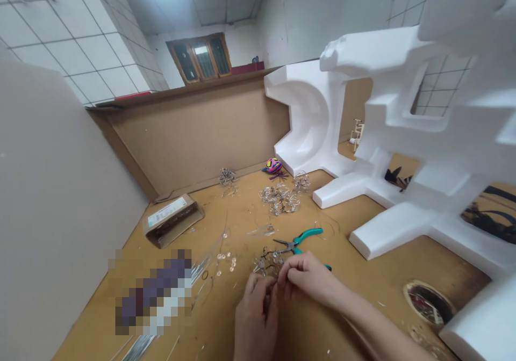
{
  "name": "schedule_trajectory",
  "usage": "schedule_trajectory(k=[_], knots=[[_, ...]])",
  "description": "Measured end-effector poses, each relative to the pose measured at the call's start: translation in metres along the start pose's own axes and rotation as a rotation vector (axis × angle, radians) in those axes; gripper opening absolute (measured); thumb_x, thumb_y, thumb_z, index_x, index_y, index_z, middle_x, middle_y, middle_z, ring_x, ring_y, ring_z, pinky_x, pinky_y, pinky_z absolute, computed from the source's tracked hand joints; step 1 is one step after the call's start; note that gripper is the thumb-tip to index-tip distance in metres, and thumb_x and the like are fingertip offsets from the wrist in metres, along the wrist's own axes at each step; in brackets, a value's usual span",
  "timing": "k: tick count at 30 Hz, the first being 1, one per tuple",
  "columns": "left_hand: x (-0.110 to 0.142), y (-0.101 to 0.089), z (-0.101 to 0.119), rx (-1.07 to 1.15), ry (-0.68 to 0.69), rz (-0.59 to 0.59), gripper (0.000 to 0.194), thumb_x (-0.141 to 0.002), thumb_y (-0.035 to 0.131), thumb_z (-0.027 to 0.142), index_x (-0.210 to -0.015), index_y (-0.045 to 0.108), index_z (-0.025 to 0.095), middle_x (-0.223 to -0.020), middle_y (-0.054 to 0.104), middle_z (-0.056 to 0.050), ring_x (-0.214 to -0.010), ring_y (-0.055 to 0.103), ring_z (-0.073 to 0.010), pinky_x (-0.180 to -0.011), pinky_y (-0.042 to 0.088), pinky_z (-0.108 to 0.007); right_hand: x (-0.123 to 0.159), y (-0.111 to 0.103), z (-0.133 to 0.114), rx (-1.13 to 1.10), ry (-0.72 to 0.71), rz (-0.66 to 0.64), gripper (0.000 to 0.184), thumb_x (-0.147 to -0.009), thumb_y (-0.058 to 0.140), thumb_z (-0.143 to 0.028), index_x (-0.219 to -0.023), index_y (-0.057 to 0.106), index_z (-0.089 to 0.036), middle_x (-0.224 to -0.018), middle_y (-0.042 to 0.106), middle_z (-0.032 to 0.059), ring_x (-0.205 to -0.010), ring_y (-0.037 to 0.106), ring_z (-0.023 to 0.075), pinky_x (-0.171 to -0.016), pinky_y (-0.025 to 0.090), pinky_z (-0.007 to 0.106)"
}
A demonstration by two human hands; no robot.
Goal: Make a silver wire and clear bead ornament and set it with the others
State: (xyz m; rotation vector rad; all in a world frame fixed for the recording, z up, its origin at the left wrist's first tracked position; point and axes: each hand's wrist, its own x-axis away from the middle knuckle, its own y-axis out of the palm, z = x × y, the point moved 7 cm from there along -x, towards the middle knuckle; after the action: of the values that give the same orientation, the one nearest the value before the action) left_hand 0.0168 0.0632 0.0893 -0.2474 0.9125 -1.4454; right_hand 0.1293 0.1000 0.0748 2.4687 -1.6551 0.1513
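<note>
My left hand is closed, thumb and fingertips pinched together at the near middle of the tabletop. Against it comes my right hand, its fingers also curled into a pinch. Whatever lies between the fingertips is too small and hidden to make out. Just beyond them is a small tangle of bent wire pieces. Pliers with teal handles lie open behind my right hand, partly covered by it. Several small clear discs are scattered left of the wire pieces.
Piles of bent wire shapes lie farther back, near a colourful patterned object. An open cardboard box sits left. Straight wires lie front left beside a pixelated patch. White foam packaging stands right, near a round hole in the tabletop.
</note>
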Motion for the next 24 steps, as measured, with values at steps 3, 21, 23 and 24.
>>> schedule_trajectory(k=[3, 21, 23, 24], knots=[[0.000, 0.002, -0.004, 0.010, -0.010, 0.000, 0.020, -0.084, 0.043, 0.026, -0.078, 0.060, 0.019, -0.072, 0.055, -0.002, -0.061, 0.054, -0.0119, -0.054, 0.043, -0.020, -0.001, 0.003, 0.002, -0.072, 0.017, -0.077, 0.023, -0.057, 0.040, -0.015, -0.058, 0.062, -0.013, -0.058, 0.064, 0.0022, -0.051, 0.060, 0.0121, -0.053, 0.046, 0.024], [-0.004, -0.019, -0.005, 0.054, -0.018, 0.119, 0.020, -0.083, 0.044, 0.030, -0.074, 0.057, 0.018, -0.077, 0.055, -0.004, -0.066, 0.054, -0.0136, -0.057, 0.044, -0.022, 0.003, -0.006, -0.003, 0.018, -0.031, -0.128, 0.024, -0.061, 0.044, -0.014, -0.073, 0.065, -0.013, -0.069, 0.067, 0.0023, -0.059, 0.063, 0.0112, -0.052, 0.046, 0.021], [-0.004, -0.019, -0.007, 0.032, -0.048, 0.109, 0.019, -0.084, 0.043, 0.029, -0.078, 0.057, 0.018, -0.075, 0.056, -0.003, -0.063, 0.053, -0.0130, -0.056, 0.043, -0.021, 0.002, -0.012, -0.001, 0.067, -0.008, -0.057, 0.024, -0.060, 0.041, -0.013, -0.072, 0.062, -0.013, -0.067, 0.065, 0.0009, -0.053, 0.062, 0.0099, -0.045, 0.041, 0.018], [-0.003, -0.018, -0.007, 0.012, -0.057, 0.088, 0.020, -0.084, 0.042, 0.029, -0.078, 0.058, 0.018, -0.073, 0.055, -0.003, -0.061, 0.052, -0.0125, -0.054, 0.041, -0.021, 0.002, -0.014, 0.000, 0.091, 0.003, -0.038, 0.023, -0.059, 0.040, -0.012, -0.072, 0.060, -0.013, -0.065, 0.064, 0.0003, -0.051, 0.061, 0.0093, -0.042, 0.039, 0.017]])
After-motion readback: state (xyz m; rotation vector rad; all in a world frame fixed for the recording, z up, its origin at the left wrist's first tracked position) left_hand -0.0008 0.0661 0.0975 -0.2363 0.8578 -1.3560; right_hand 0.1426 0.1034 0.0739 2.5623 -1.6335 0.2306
